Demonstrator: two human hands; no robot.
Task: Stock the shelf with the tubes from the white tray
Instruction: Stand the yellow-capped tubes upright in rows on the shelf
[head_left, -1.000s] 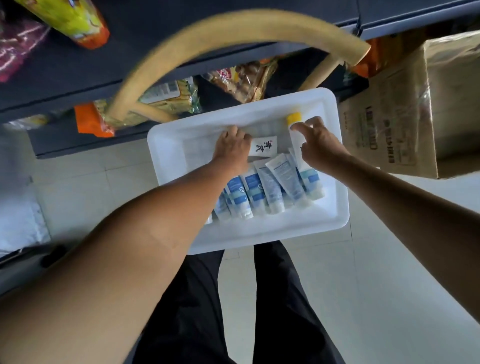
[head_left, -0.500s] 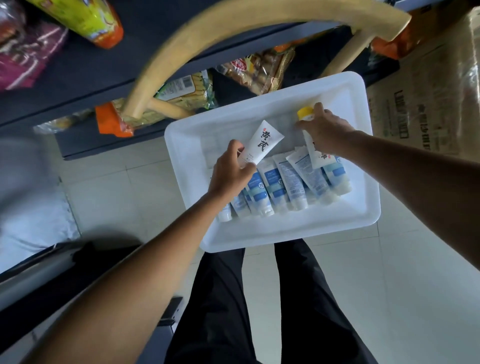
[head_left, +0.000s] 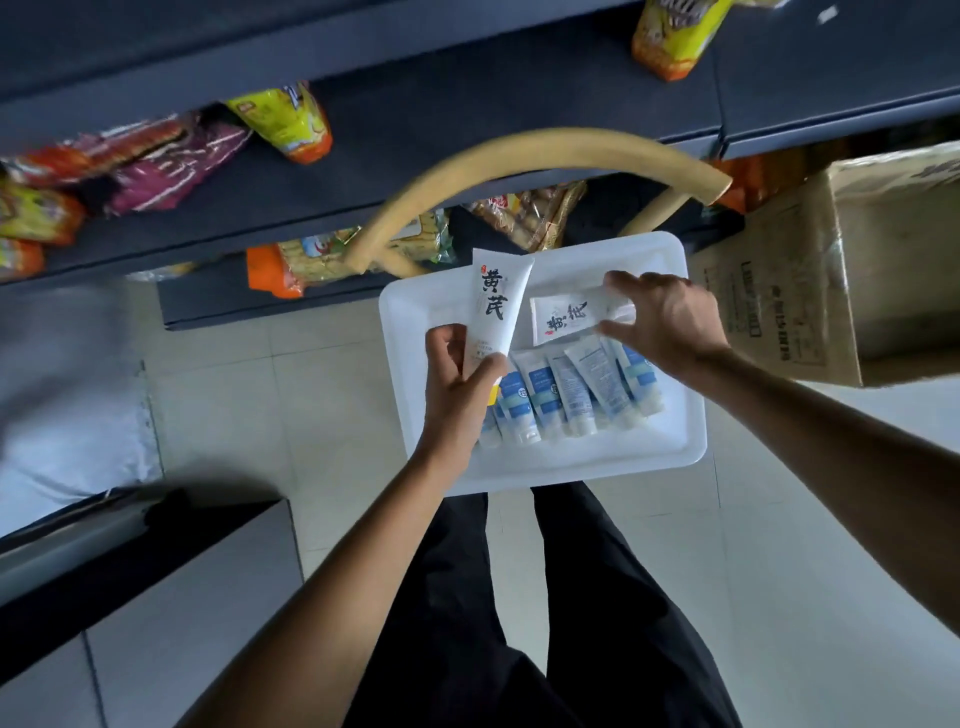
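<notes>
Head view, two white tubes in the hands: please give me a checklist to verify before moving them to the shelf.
1. Left hand grips upright tube near its lower end: ok.
2. Right hand holds sideways tube at one end: ok.
3. Sideways tube lifted clear of white tray: cannot tell.
4. Bare room on shelf beside snack bags: ok.
5. Way to shelf free: not ok, curved wooden bar arches between tray and shelf in this view.

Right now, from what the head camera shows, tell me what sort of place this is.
Probably a small shop aisle: dark shelves carry bagged snacks, a cardboard box stands on the tiled floor, and a white tray holds tubes for stocking.
</notes>
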